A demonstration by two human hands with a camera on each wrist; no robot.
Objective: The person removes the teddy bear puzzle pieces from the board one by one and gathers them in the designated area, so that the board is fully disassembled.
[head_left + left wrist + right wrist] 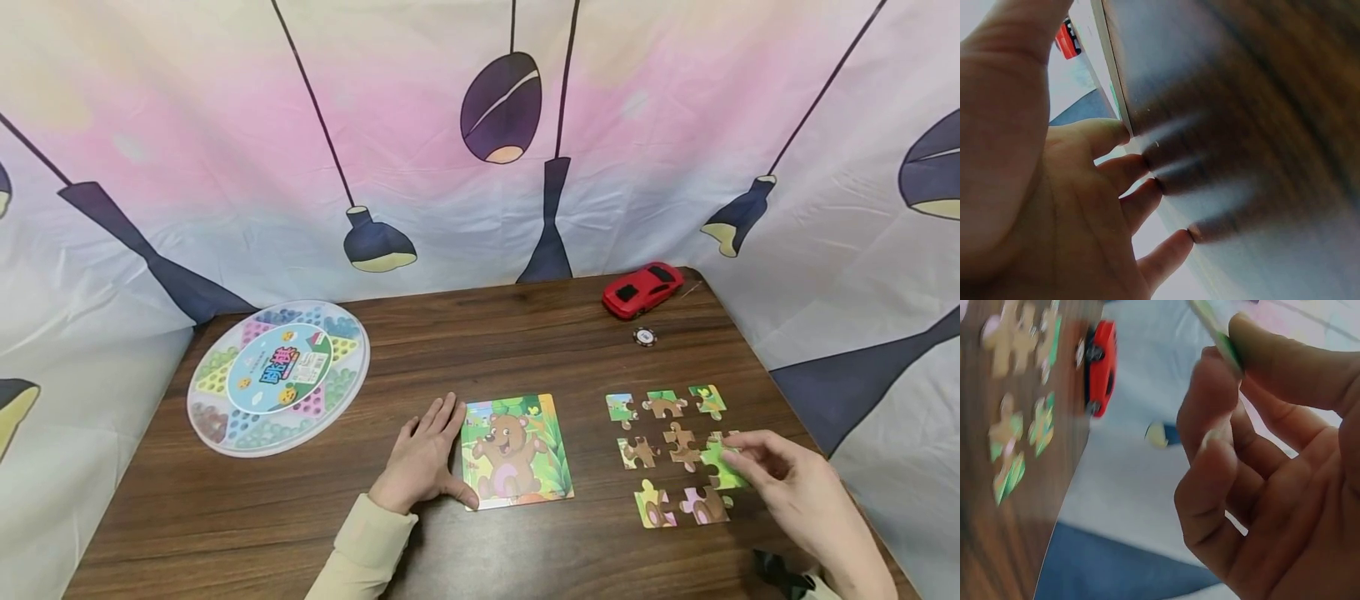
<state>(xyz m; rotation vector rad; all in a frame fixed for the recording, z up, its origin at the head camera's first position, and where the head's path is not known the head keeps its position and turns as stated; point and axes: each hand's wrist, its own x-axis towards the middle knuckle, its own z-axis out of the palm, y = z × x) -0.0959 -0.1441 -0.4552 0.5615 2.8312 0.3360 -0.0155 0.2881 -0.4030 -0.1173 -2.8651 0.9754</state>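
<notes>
A square jigsaw board with a bear picture (510, 454) lies flat on the table. My left hand (423, 457) rests along its left side with spread fingers; the thumb is at the near left corner and a fingertip touches the edge in the left wrist view. My right hand (798, 479) pinches a green jigsaw piece (722, 467) between thumb and index finger, above the table among the loose pieces. In the right wrist view that piece (1215, 331) is seen nearly edge-on. Loose pieces lie in rough rows, including a bear-head piece (664, 404) and a pink-and-brown piece (705, 506).
A round Chinese checkers set (348, 404) of marbles lies at the left of the wooden table (480, 346). A red toy car (642, 290) stands at the far right, with a poker chip (644, 337) in front. A patterned cloth (435, 125) hangs behind.
</notes>
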